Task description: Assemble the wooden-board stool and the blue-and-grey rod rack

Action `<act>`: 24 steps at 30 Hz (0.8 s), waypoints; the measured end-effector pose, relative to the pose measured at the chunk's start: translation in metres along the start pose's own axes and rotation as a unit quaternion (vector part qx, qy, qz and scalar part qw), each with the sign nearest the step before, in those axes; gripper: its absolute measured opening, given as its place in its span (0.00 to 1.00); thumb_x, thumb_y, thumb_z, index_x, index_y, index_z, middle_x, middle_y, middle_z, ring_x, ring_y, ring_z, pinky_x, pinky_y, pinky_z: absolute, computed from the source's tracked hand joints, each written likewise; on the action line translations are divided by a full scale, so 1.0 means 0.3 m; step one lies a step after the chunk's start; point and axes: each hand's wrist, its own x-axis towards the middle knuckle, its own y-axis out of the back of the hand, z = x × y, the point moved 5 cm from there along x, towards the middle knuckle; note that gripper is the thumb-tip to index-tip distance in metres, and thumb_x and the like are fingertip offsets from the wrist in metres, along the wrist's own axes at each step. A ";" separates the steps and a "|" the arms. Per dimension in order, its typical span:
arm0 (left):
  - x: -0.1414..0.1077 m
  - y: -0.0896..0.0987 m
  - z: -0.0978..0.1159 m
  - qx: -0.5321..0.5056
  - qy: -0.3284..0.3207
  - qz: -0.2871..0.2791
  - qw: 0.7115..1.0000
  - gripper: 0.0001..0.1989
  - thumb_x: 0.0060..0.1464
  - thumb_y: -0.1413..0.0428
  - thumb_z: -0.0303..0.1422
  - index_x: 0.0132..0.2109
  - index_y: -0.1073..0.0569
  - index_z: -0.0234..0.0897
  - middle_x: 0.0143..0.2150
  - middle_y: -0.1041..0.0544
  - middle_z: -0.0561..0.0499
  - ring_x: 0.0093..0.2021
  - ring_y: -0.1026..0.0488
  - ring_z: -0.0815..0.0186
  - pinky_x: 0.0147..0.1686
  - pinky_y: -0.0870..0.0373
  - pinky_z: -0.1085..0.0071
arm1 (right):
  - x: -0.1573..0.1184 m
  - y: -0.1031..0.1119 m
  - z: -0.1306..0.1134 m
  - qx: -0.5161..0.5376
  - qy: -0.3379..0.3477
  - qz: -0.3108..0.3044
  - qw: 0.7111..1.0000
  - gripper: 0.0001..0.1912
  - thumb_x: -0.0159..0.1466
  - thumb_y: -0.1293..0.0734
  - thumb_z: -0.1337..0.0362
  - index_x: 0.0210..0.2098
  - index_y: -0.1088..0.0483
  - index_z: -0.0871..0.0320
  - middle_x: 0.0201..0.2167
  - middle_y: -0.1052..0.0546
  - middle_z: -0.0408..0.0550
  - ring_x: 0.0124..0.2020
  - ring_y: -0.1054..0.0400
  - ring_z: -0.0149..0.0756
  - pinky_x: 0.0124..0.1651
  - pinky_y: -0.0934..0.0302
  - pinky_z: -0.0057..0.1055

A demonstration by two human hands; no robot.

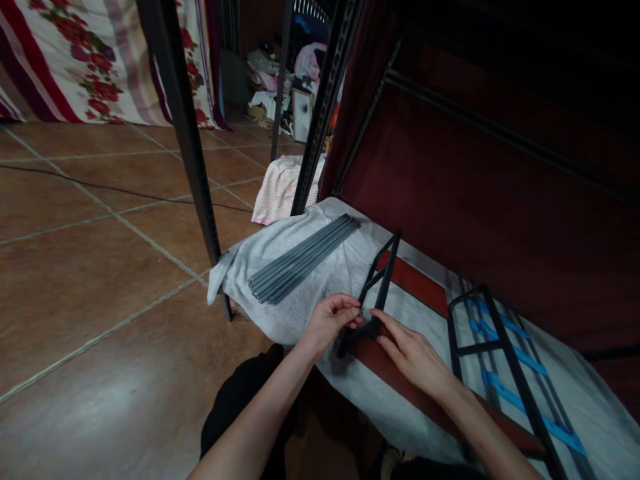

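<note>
My left hand (333, 321) is closed in a pinch at the near end of a black metal frame (385, 283). Something small and shiny shows at its fingertips, too small to name. Opposite it, my right hand (417, 357) grips the lower corner of the same frame between thumb and fingers. The frame stands tilted on a grey cloth (340, 267) with reddish-brown boards (413, 283) under and beside it. To the left of the frame lies a row of grey metal rods (303, 260). Near my left fingers, a tiny metal piece (328, 292) rests on the cloth.
A second black frame (507, 340) stands at the right, beside blue straps (520, 400) on thin dark bars. Dark metal posts (187, 127) rise at the left and back. Beyond are a tiled floor (125, 280), a cable (135, 193), a striped cloth (283, 187) and piled clothes (307, 63).
</note>
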 end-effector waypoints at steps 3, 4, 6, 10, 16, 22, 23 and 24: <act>0.001 0.004 0.003 -0.014 -0.004 0.001 1.000 0.15 0.45 0.34 0.35 0.38 0.25 0.32 0.27 0.22 0.50 0.29 0.25 0.69 0.31 0.30 0.74 | -0.005 -0.008 0.002 -0.004 0.000 -0.002 1.000 0.29 0.67 0.44 0.66 0.67 0.48 0.48 0.64 0.35 0.44 0.62 0.37 0.37 0.63 0.40 0.42; 0.000 0.005 0.004 -0.019 -0.004 0.000 1.000 0.15 0.45 0.33 0.35 0.38 0.25 0.32 0.27 0.22 0.50 0.29 0.25 0.69 0.31 0.30 0.74 | -0.006 -0.011 0.003 -0.005 0.000 -0.004 1.000 0.29 0.67 0.44 0.66 0.67 0.48 0.48 0.64 0.36 0.44 0.62 0.38 0.37 0.63 0.41 0.42; -0.003 0.003 0.007 -0.026 -0.005 -0.002 1.000 0.15 0.44 0.33 0.35 0.37 0.26 0.32 0.27 0.22 0.50 0.28 0.25 0.68 0.31 0.30 0.74 | -0.007 -0.016 0.002 -0.007 0.000 -0.009 1.000 0.30 0.67 0.44 0.66 0.68 0.50 0.48 0.64 0.36 0.45 0.62 0.39 0.37 0.64 0.41 0.43; -0.011 -0.009 0.010 -0.024 -0.013 -0.007 1.000 0.15 0.45 0.34 0.36 0.37 0.26 0.31 0.27 0.22 0.49 0.28 0.25 0.69 0.31 0.30 0.73 | -0.010 -0.016 -0.004 -0.008 -0.003 -0.006 1.000 0.30 0.68 0.43 0.65 0.68 0.50 0.48 0.64 0.35 0.45 0.63 0.39 0.38 0.63 0.41 0.44; -0.020 -0.028 0.007 -0.005 -0.023 -0.007 1.000 0.13 0.46 0.34 0.37 0.35 0.25 0.33 0.27 0.23 0.51 0.29 0.26 0.69 0.32 0.31 0.74 | -0.018 -0.027 -0.002 0.021 -0.047 -0.001 0.999 0.30 0.67 0.43 0.62 0.67 0.54 0.48 0.57 0.28 0.48 0.57 0.32 0.40 0.58 0.36 0.45; -0.020 -0.035 0.002 0.033 -0.044 -0.026 0.998 0.13 0.45 0.35 0.36 0.38 0.24 0.34 0.30 0.24 0.51 0.30 0.28 0.70 0.33 0.33 0.74 | -0.018 -0.020 -0.009 0.078 -0.094 0.064 0.990 0.17 0.65 0.39 0.60 0.53 0.43 0.50 0.46 0.23 0.46 0.46 0.26 0.40 0.46 0.32 0.39; -0.018 -0.033 -0.001 0.038 -0.043 -0.025 0.998 0.13 0.45 0.35 0.36 0.38 0.24 0.34 0.30 0.24 0.51 0.30 0.28 0.70 0.33 0.33 0.74 | -0.017 -0.017 -0.012 0.080 -0.098 0.066 0.990 0.13 0.65 0.39 0.59 0.49 0.41 0.50 0.43 0.22 0.45 0.43 0.25 0.40 0.44 0.32 0.37; -0.016 -0.032 -0.004 0.045 -0.041 -0.026 0.998 0.13 0.46 0.35 0.37 0.37 0.25 0.34 0.30 0.24 0.51 0.30 0.28 0.70 0.33 0.33 0.74 | -0.016 -0.016 -0.016 0.078 -0.098 0.064 0.990 0.10 0.65 0.39 0.59 0.46 0.39 0.50 0.40 0.22 0.43 0.41 0.25 0.39 0.42 0.33 0.36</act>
